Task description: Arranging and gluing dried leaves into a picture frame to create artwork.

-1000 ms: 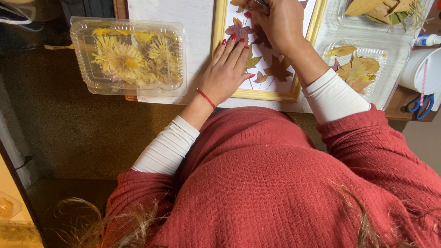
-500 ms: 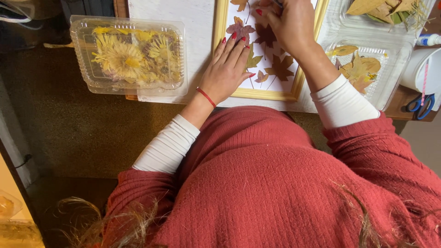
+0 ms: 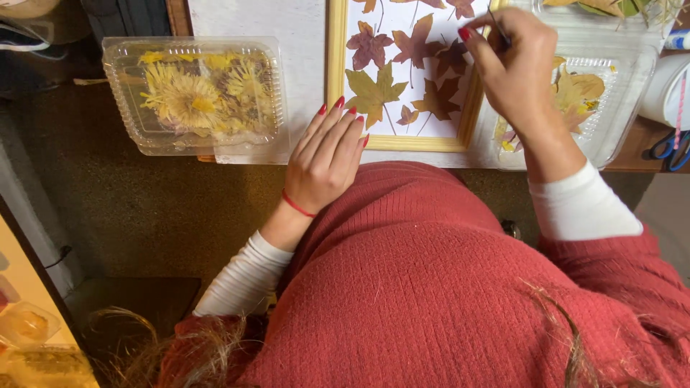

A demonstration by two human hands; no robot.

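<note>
A yellow wooden frame point(image 3: 336, 65) lies on the white table and holds a white sheet with several pressed red, brown and yellow leaves point(image 3: 374, 92). My left hand point(image 3: 325, 164), with red nails and a red wrist band, rests flat on the frame's lower left corner and holds nothing. My right hand point(image 3: 519, 72) hovers over the frame's right edge, pinching a thin dark tool point(image 3: 498, 30) whose tip points at the upper leaves.
A clear plastic box of dried yellow flowers point(image 3: 194, 95) sits left of the frame. A clear tray with yellow leaves point(image 3: 602, 93) lies on the right, beside a white tub point(image 3: 665, 86) and blue-handled scissors point(image 3: 672, 147). Brown floor lies below the table's edge.
My left hand slid off the leaves down to the frame's lower left corner. My right hand moved from the middle of the sheet toward the frame's right side.
</note>
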